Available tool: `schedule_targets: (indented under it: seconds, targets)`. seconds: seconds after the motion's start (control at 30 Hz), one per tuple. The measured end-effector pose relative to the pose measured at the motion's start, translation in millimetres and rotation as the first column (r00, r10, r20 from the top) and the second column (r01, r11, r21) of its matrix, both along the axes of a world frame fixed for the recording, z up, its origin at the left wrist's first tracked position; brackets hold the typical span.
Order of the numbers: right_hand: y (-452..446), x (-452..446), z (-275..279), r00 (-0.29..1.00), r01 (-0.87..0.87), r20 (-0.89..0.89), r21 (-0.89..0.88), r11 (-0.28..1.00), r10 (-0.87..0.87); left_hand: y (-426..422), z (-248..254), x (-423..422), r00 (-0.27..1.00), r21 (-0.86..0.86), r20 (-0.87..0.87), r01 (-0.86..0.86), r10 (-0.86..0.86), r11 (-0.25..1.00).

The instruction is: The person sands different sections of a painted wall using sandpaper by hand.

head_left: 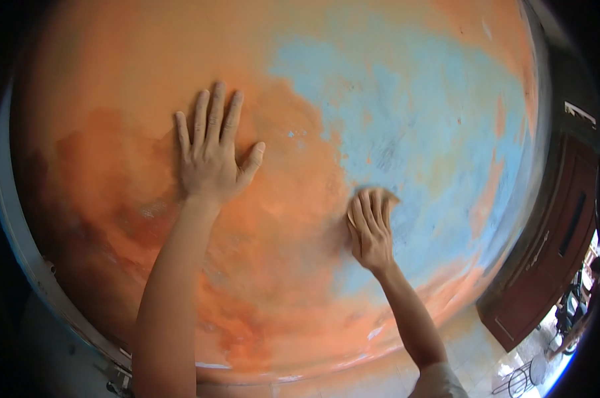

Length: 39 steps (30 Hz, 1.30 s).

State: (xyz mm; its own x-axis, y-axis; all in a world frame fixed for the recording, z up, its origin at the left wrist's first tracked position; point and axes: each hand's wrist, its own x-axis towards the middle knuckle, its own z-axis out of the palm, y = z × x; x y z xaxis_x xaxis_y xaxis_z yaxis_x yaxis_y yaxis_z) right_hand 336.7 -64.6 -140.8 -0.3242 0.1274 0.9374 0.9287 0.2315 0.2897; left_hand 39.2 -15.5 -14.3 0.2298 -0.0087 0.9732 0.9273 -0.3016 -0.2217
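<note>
A large surface painted in orange and light blue point(280, 232) fills most of the head view. My left hand point(212, 149) lies flat on its orange part, left of the middle, fingers spread and holding nothing. Lower and to the right, my right hand point(372, 225) is against the surface where orange meets the blue patch point(439, 132). Its fingers are together and bent over something pale brown that juts out past the fingertips, perhaps a cloth or sponge; most of it is hidden. Dark smudges show on the paint around this hand.
A dark red-brown door or panel point(545, 252) stands at the right. Beyond it, at the lower right, are a round wire stand or stool point(522, 379) and what looks like a motorcycle point(571, 308). Pale floor tiles point(393, 371) run below the painted surface.
</note>
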Motion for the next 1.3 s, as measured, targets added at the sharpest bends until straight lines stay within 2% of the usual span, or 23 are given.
schedule_targets:
  seconds: [0.07,0.2,0.27,0.33,0.37,0.53,0.6,0.67,0.7,0.73,0.8,0.87,0.93,1.0,1.03,1.07,1.13,1.2,1.23,1.3]
  targets:
    - [-2,7,-9,0.999,-0.037,0.022,-0.031,0.999,0.038,-2,-1,0,1.0,-0.021,0.007,-0.007,0.007,1.0]
    - [-8,-21,69,0.998,-0.028,0.057,-0.007,1.0,0.028,-3,1,1,1.0,-0.018,0.015,-0.001,0.001,1.0]
    - [-8,-12,54,0.999,-0.036,0.034,-0.035,0.999,0.037,-4,2,-3,1.0,-0.008,-0.004,-0.013,0.013,1.0]
    - [-3,17,8,0.996,0.064,0.073,-0.068,0.996,-0.059,-1,4,0,0.999,-0.001,0.018,-0.039,0.039,0.999]
    - [-6,24,-8,0.998,0.043,0.048,-0.086,0.995,-0.039,-3,2,2,1.0,-0.012,0.017,-0.019,0.019,1.0]
    - [-12,-1,59,0.998,-0.039,0.058,-0.029,0.999,0.041,-3,2,13,1.0,-0.047,0.024,0.015,-0.014,0.999]
    - [-8,-1,47,0.999,0.011,0.03,-0.014,1.0,-0.011,-3,-3,13,1.0,-0.023,0.017,-0.002,0.002,1.0]
    - [-4,11,-12,0.999,-0.005,0.054,-0.021,1.0,0.006,-2,-11,14,1.0,0.012,0.028,-0.007,0.007,1.0]
    - [0,16,-23,0.997,-0.02,0.073,-0.04,0.999,0.022,-3,-10,14,0.999,-0.003,0.032,-0.015,0.015,1.0]
    - [1,22,-16,0.997,-0.028,0.077,-0.024,0.999,0.03,-5,-10,10,0.999,-0.017,0.033,-0.024,0.024,1.0]
    - [1,36,-6,0.97,-0.079,0.23,-0.013,0.997,0.08,-6,-9,5,1.0,-0.017,0.016,-0.025,0.025,1.0]
    - [-20,34,46,0.999,-0.002,-0.041,-0.078,0.997,-0.001,-2,-7,7,1.0,-0.029,0.024,-0.001,0.002,1.0]
    - [0,38,37,0.976,0.145,-0.191,0.182,0.973,-0.109,-4,-6,6,0.999,-0.035,0.037,0.013,-0.011,0.999]
    - [-9,9,23,0.981,0.181,-0.099,0.116,0.977,-0.17,-3,-5,9,0.999,-0.031,0.039,0.039,-0.038,0.999]
    - [-25,-16,7,0.894,0.433,0.169,-0.087,0.897,-0.415,-6,-4,10,0.999,-0.029,0.037,0.037,-0.036,0.999]
    - [-21,-13,-22,0.923,0.098,0.379,-0.079,0.992,-0.061,-6,-3,11,0.999,-0.016,0.036,0.033,-0.032,0.999]
    - [-15,-7,-34,0.885,-0.073,0.441,-0.185,0.98,0.149,-4,-3,12,0.999,0.015,0.024,0.032,-0.032,0.999]
    - [-15,13,8,0.883,0.288,0.39,-0.011,0.958,-0.261,0,-4,13,1.0,0.035,0.021,0.016,-0.016,0.999]
    - [-20,20,45,0.986,0.067,0.15,-0.001,0.998,-0.066,-1,0,15,1.0,0.032,0.011,0.018,-0.019,0.999]
    - [-1,28,63,0.976,-0.053,-0.207,0.056,0.997,0.064,-8,-8,14,1.0,0.027,0.004,0.01,-0.01,1.0]
